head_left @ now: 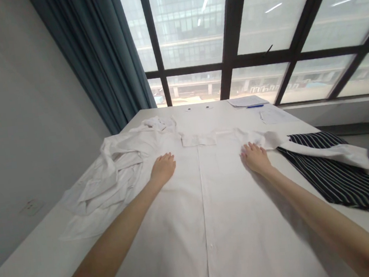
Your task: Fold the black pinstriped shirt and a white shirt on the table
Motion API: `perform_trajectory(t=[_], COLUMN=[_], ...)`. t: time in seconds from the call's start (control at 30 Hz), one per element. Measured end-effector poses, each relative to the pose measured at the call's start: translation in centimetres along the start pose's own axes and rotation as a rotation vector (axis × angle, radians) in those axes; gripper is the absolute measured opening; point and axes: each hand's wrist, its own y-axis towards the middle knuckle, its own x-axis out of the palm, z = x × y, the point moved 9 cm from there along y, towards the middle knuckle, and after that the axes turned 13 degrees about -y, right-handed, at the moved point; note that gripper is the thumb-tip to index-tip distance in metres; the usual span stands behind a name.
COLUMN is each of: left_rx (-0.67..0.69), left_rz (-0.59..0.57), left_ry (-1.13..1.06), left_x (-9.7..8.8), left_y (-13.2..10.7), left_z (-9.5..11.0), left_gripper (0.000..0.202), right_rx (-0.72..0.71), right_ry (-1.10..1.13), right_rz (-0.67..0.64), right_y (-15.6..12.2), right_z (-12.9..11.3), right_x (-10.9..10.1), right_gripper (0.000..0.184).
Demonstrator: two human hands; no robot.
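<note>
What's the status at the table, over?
Left hand, right hand flat on white shirt. Shirt spread, placket up. Striped garment partly under it, right side.

— What lies on the table toward its right edge?
— A black-and-white striped garment, spread flat.
— And at the far end?
— 1 paper sheet with a blue pen just beside it, another sheet nearer, 2 small dark dots, then the window; a teal curtain hangs left

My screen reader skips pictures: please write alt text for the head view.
The left hand and right hand lie flat on a white button-up shirt spread across a white table. Crumpled white clothing lies at its left, a dark striped garment at its right.
</note>
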Motion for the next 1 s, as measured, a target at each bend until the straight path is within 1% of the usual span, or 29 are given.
perform_trajectory(t=[0.03,0.1,0.17,0.2,0.23,0.27,0.3,0.37,0.43,0.5,0.6,0.7,0.8,0.9,1.0], left_rx=[0.026,0.099,0.161,0.178,0.185,0.184,0.175,0.154,0.141,0.129,0.098,0.060,0.021,0.002,0.001], left_rz=[-0.013,-0.051,-0.077,-0.075,-0.076,-0.079,-0.085,-0.104,-0.110,-0.102,-0.061,-0.008,0.015,0.018,-0.001], left_ry=[-0.014,-0.041,-0.058,-0.063,-0.064,-0.064,-0.059,-0.044,-0.023,-0.002,0.019,0.033,0.062,0.086,0.065], left_x=[0.5,1.9,3.0,3.2,3.4,3.3,3.2,2.8,2.2,1.6,0.9,0.1,-0.4,-0.5,-0.4], left_y=[-0.5,-2.0,-3.9,-4.9,-5.7,-6.4,-7.0,-8.1,-9.0,-10.0,-11.8,-13.7,-15.2,-16.1,-16.5], left_z=[1.9,5.8,8.6,9.3,9.5,9.2,8.5,6.4,4.1,2.3,0.6,-0.3,-0.8,-1.0,-1.0], left_gripper=[0.046,0.048,0.052,0.054,0.056,0.058,0.059,0.060,0.060,0.059,0.058,0.056,0.055,0.052,0.050], right_rx=[-0.035,-0.166,-0.318,-0.373,-0.419,-0.449,-0.462,-0.444,-0.385,-0.320,-0.228,-0.149,-0.110,-0.078,-0.043], right_ry=[0.012,0.047,0.080,0.091,0.103,0.110,0.111,0.096,0.061,0.021,-0.024,-0.050,-0.059,-0.055,-0.048], right_rz=[0.007,0.006,-0.001,0.000,0.001,-0.002,-0.006,-0.016,-0.013,-0.005,0.011,0.034,0.058,0.098,0.141], right_y=[-0.9,-3.2,-6.1,-7.5,-8.7,-9.6,-10.2,-10.9,-11.2,-11.6,-12.7,-13.8,-14.3,-14.5,-14.6], right_z=[-1.7,-6.0,-10.0,-11.3,-12.0,-12.1,-11.7,-9.5,-6.3,-3.0,1.3,4.3,5.5,5.6,5.7], right_x=[-0.4,-1.0,-1.4,-1.6,-1.7,-1.8,-1.7,-1.3,-0.7,0.0,1.1,1.8,2.1,1.9,1.5], right_gripper=[0.052,0.051,0.050,0.051,0.053,0.055,0.057,0.058,0.058,0.059,0.060,0.061,0.060,0.058,0.056])
